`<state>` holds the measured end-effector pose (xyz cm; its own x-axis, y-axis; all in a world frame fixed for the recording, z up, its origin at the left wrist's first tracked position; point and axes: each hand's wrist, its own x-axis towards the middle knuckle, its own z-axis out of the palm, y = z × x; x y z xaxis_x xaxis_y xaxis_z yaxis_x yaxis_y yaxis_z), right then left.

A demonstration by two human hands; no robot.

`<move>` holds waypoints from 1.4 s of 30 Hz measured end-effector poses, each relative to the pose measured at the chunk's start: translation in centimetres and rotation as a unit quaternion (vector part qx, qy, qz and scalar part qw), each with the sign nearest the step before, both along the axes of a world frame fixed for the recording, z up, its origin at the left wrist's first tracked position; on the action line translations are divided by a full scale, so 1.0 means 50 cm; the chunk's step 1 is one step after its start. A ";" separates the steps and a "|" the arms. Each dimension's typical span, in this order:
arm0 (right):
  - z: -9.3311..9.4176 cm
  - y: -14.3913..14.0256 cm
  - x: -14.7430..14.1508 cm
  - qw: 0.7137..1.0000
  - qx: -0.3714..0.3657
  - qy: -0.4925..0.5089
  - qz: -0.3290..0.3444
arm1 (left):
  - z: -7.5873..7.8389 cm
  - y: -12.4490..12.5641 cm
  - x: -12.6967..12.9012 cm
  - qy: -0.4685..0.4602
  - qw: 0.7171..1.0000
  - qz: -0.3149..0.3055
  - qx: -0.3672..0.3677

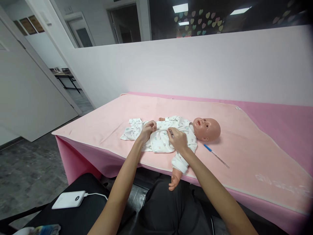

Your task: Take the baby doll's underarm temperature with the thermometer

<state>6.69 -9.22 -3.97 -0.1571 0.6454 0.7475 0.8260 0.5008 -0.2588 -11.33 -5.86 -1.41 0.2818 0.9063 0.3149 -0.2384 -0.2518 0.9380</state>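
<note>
A baby doll [207, 129] lies on its back on a pink table cover, its head to the right. It wears a white printed romper [162, 143] whose legs lie flat toward the left. My left hand [148, 130] is at the lower front of the romper, its fingers curled in and pinching the cloth edge. Higher on the doll's chest, my right hand [177, 137] has its fingertips closed on the romper's front edge. One doll arm [175, 179] hangs over the near edge of the table.
A blue-capped pen [216, 155] lies near the doll's head. The pink cover [244, 150] drapes over the table. At lower left, a white power bank [69, 199] with a cable rests on a black chair [90, 186]. A white wall [195, 68] rises behind.
</note>
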 end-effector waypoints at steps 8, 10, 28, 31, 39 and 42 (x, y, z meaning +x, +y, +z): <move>0.001 -0.002 -0.001 1.000 0.015 0.002 -0.007 | -0.007 -0.011 0.020 0.142 0.984 0.039 0.100; 0.001 -0.001 -0.002 1.000 0.012 0.000 -0.007 | -0.008 -0.015 0.028 0.192 0.970 0.054 0.141; -0.095 -0.268 0.330 0.933 -0.164 0.003 -0.320 | -0.012 -0.014 0.029 0.209 0.968 0.099 0.097; -0.091 -0.287 0.345 0.938 -0.192 0.023 -0.288 | -0.018 -0.008 0.030 0.173 0.972 0.139 0.071; 0.077 -0.287 0.295 0.919 -0.144 0.198 -0.310 | -0.018 0.000 0.024 0.117 0.969 0.209 0.051; 0.115 -0.264 0.280 0.925 -0.091 0.164 -0.330 | -0.017 -0.001 0.024 0.112 0.972 0.201 0.052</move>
